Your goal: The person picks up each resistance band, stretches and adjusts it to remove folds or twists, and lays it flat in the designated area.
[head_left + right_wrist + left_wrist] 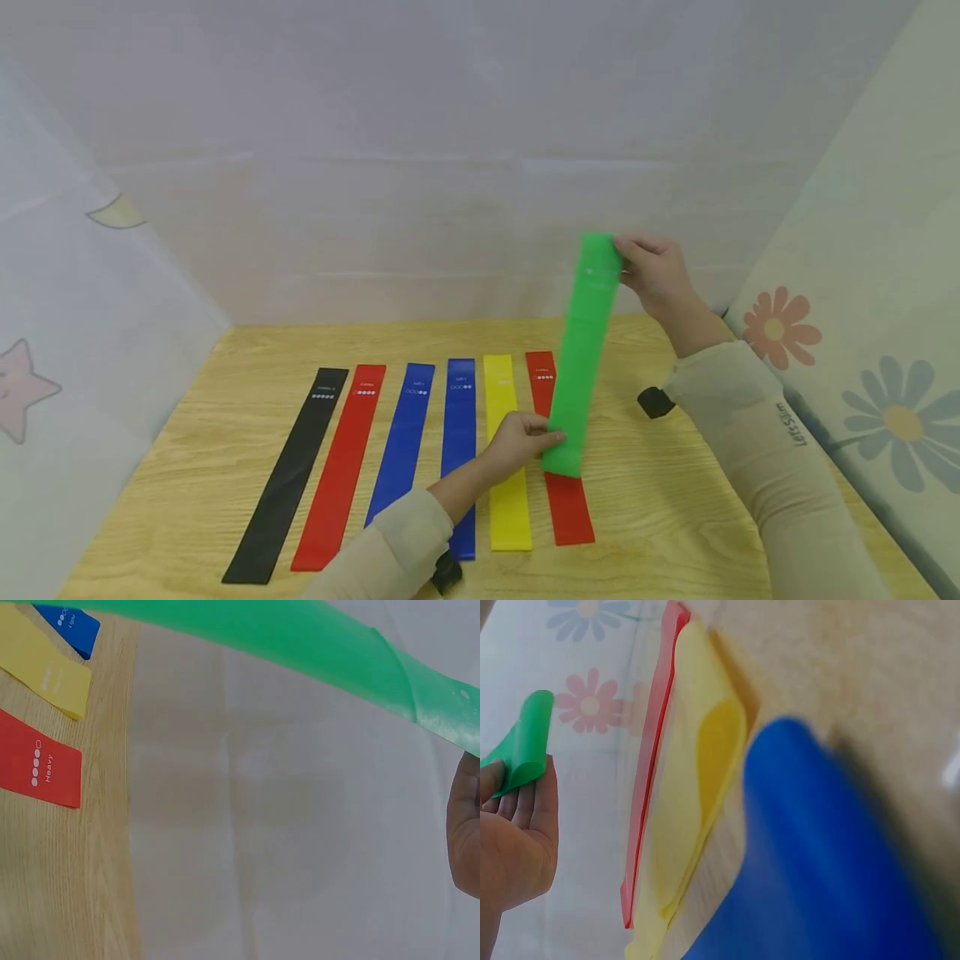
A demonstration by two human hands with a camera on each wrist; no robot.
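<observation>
Two hands hold the green resistance band (585, 350) above the bench (675, 500): left hand (517, 442) pinching its near end, right hand (656, 271) its far end; laying it right of the red band (558, 467) seems next.

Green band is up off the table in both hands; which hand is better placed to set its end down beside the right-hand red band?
Left, probably. The left hand pinches the green band low near the table; the right hand holds the top, high.
</observation>
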